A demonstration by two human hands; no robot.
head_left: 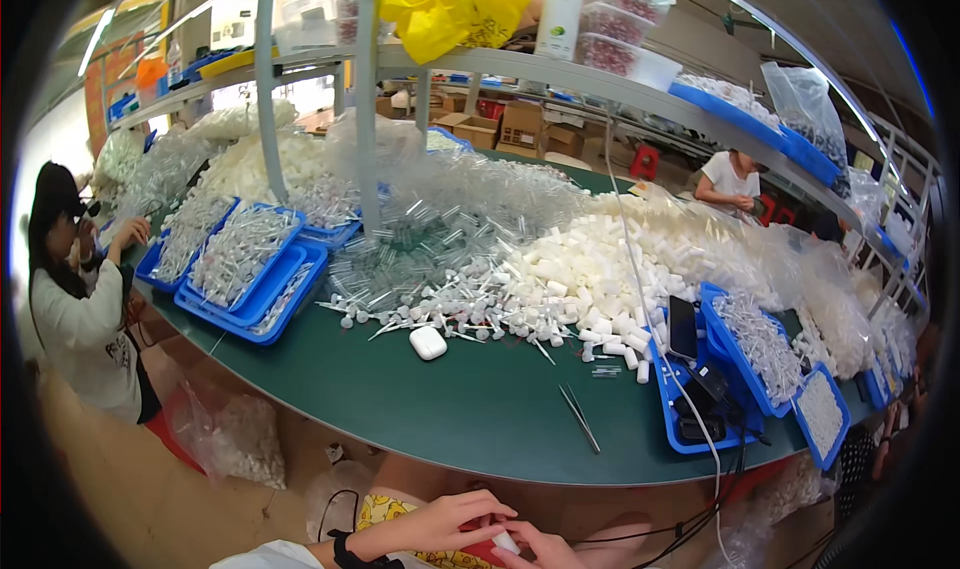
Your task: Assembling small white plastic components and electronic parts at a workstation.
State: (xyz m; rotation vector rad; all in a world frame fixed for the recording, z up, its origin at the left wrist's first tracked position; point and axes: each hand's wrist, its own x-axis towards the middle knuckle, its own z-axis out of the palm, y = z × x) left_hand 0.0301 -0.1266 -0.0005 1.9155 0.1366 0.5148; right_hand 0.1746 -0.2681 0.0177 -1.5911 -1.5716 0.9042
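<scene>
Low in the head view, in front of the table edge and over my lap, my two hands meet. My left hand (450, 522) curls its fingers inward, and my right hand (543, 547) closes from the other side. Between their fingertips is a small white piece (506, 542), partly covered by the fingers; its exact kind cannot be made out. On the green table (480, 394) beyond lie metal tweezers (579, 419), a white rounded case (428, 343) and a heap of white cylindrical caps (590, 269). Clear tubes (400, 259) and thin white stick-like parts (470, 304) are piled beside them.
Blue trays (240, 324) of small parts stand at left. Another blue tray (675, 434) at right holds a phone (683, 327) and black devices. A white cable (712, 449) hangs down past the table edge. A metal shelf (520, 66) crosses overhead. Co-workers (85, 299) sit nearby.
</scene>
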